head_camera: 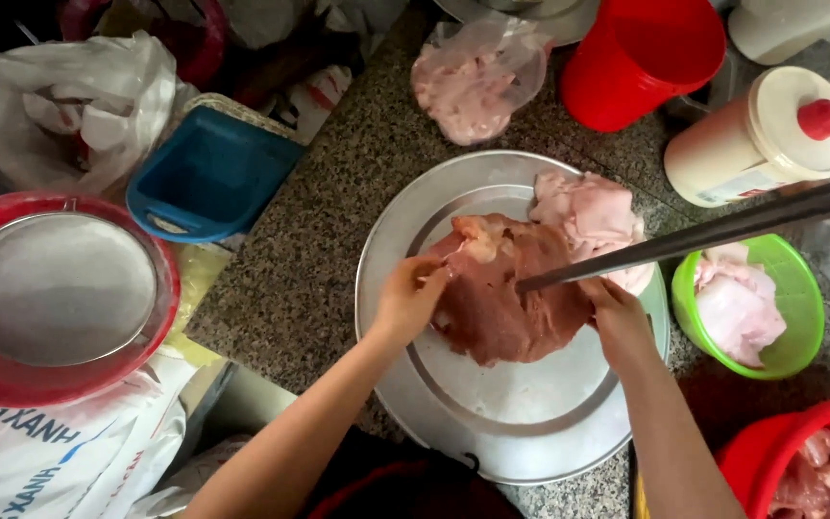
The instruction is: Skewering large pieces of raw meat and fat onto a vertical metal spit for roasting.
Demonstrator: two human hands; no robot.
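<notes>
Red raw meat slab looks soft and slippery on the metal tray. Left hand fingers pinch its fatty edge. Right hand is clamped on a long knife, blade tip beside those fingers.

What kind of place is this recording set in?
Probably a kitchen or food-stall prep area. On a speckled stone counter, the left hand and right hand work a slab of raw meat on a round metal tray, beside a squeeze sauce bottle.

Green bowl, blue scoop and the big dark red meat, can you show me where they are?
green bowl [803, 288]: head view, on its right inner wall.
blue scoop [211, 168]: head view, on its hollow inside.
dark red meat [506, 308]: head view, on the middle of the slab between the hands.
</notes>
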